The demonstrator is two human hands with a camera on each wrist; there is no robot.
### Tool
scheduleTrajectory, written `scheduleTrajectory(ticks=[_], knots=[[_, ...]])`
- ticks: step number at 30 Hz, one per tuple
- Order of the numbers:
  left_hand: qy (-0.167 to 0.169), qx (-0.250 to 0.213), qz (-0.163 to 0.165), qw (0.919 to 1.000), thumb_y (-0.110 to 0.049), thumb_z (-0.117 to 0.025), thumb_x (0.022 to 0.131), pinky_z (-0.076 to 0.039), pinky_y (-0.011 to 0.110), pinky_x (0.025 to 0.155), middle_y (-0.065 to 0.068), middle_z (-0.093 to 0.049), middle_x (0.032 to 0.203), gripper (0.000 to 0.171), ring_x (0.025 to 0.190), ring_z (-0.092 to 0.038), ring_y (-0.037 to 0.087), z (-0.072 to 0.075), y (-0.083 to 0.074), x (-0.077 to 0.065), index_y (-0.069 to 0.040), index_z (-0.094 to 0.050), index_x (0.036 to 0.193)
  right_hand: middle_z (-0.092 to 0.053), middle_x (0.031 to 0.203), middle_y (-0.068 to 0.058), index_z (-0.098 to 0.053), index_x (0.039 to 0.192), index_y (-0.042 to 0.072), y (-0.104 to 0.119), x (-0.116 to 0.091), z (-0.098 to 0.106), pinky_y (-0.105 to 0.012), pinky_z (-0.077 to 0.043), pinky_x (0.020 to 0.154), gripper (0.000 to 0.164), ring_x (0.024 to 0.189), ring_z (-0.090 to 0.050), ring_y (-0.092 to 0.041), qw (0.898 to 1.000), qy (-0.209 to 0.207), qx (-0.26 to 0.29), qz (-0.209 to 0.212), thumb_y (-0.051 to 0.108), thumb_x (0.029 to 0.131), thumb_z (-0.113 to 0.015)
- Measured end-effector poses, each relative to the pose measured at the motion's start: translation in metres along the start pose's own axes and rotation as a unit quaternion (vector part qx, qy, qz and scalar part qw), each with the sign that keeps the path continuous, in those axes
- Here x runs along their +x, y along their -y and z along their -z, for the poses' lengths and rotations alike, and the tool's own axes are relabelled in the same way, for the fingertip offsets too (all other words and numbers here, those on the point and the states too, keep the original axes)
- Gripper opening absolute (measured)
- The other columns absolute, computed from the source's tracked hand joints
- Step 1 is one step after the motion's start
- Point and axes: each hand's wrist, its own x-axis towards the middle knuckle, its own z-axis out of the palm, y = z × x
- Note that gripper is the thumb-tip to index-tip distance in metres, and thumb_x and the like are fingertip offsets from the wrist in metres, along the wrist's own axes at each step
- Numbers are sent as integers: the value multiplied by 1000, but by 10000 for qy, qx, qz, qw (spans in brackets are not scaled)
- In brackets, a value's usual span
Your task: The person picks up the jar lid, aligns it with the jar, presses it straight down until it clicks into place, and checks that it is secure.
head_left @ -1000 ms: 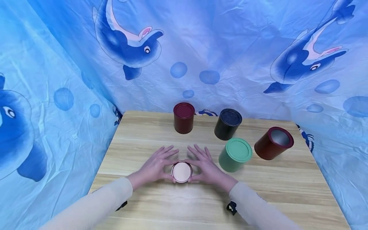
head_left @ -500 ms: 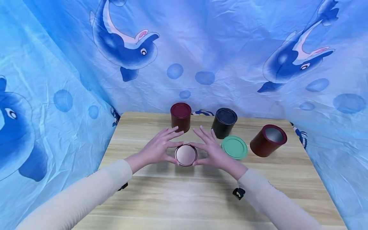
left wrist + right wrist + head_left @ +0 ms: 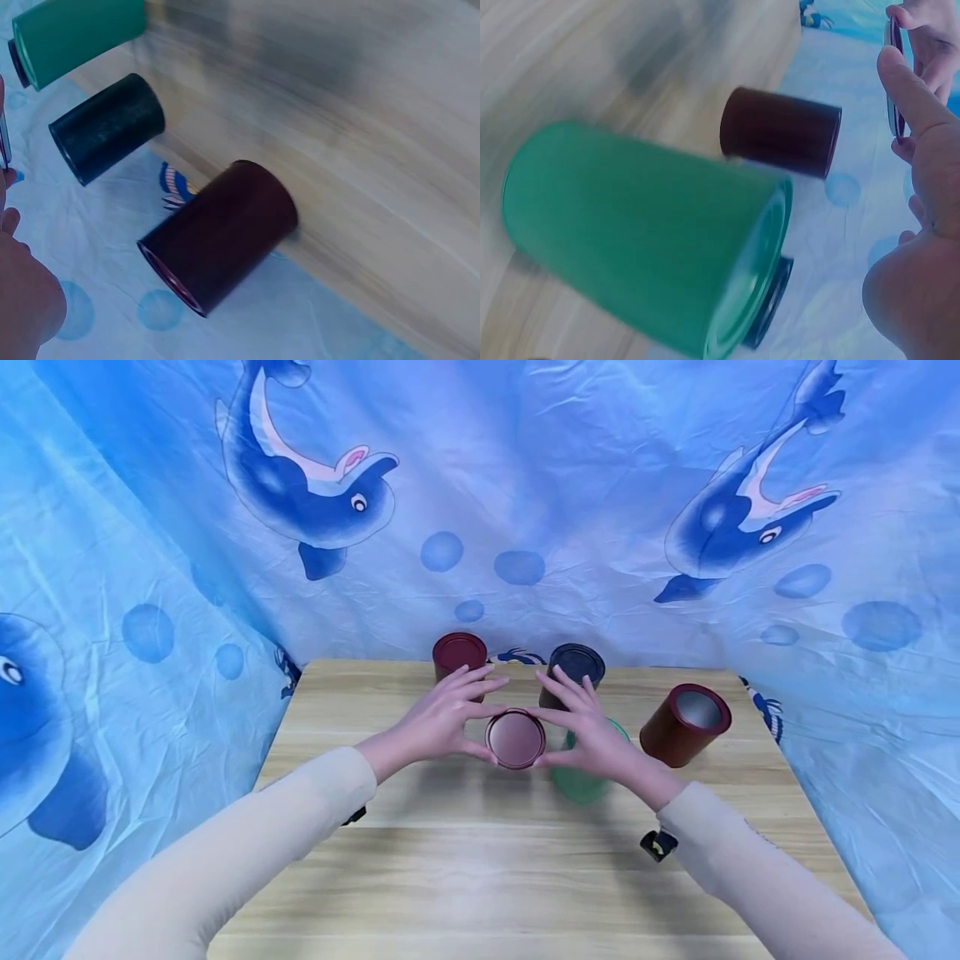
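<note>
A round lid [image 3: 515, 739] with a dark red rim is held above the table between both hands. My left hand [image 3: 438, 718] pinches its left edge between thumb and forefinger, and my right hand [image 3: 592, 739] does the same on the right, other fingers spread. In the right wrist view the lid [image 3: 894, 97] shows edge-on. Beneath the right hand stands a green can [image 3: 645, 232], partly hidden in the head view. Further right, a dark red can [image 3: 684, 727] without a lid shows its silvery inside.
Behind the left fingers stands a lidded dark red can [image 3: 460, 656]. A black lidded can [image 3: 577, 662] stands behind the right hand. The wooden table [image 3: 450, 877] is bordered by blue cloth [image 3: 622, 510] printed with dolphins at the back and sides.
Both hands have raised the lid off the table and carried it forward and to the right. The right hand now covers part of the green can. The camera view has shifted slightly.
</note>
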Motion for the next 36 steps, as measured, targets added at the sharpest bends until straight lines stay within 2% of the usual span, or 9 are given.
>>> scheduleTrajectory(ticks=[8,14,18,24,29,36], knots=[[28,-16,-198,9998,-62,-89,77,-18,52,133,8,-48,166,81,161,-30,32,-7,-9,36,-17,-72,143,-38,170,-18,-67,147,10,-19,-18,25,-79,-6,123,82,163,-17,-43,9997,20,-157,-185,29,74,-100],[113,-107,-217,9996,-62,-87,79,-19,53,132,6,-46,167,79,161,-29,31,-13,-15,63,-20,-71,144,-36,171,-19,-67,147,10,-30,-32,44,-75,-3,126,81,163,-15,-42,9989,-17,-187,-436,27,75,-99],[224,-136,-294,9992,-62,-86,81,-19,52,133,5,-45,168,79,162,-27,29,-19,-20,83,-21,-69,146,-38,169,-21,-68,145,7,-38,-42,56,-78,-6,124,80,162,-19,-45,9986,-162,-279,-412,24,73,-100],[366,52,-451,9983,-64,-85,81,-20,51,133,5,-45,168,81,162,-27,28,-28,-28,111,-20,-68,147,-40,168,-23,-70,140,4,-54,-57,70,-84,-9,119,79,159,-22,-50,9976,-351,-503,-325,23,71,-101],[503,187,-535,9971,-67,-82,83,-18,50,133,5,-44,168,83,162,-27,28,-33,-35,132,-21,-66,149,-40,168,-21,-71,140,5,-64,-66,82,-84,-9,119,77,159,-22,-49,9965,-402,-652,-319,23,71,-100],[651,230,-529,9962,-70,-78,85,-10,44,134,2,-40,171,83,163,-26,27,-43,-43,156,-22,-64,151,-40,168,-21,-70,140,3,-78,-78,94,-81,-12,121,77,158,-25,-50,9948,-407,-837,-403,20,71,-101]])
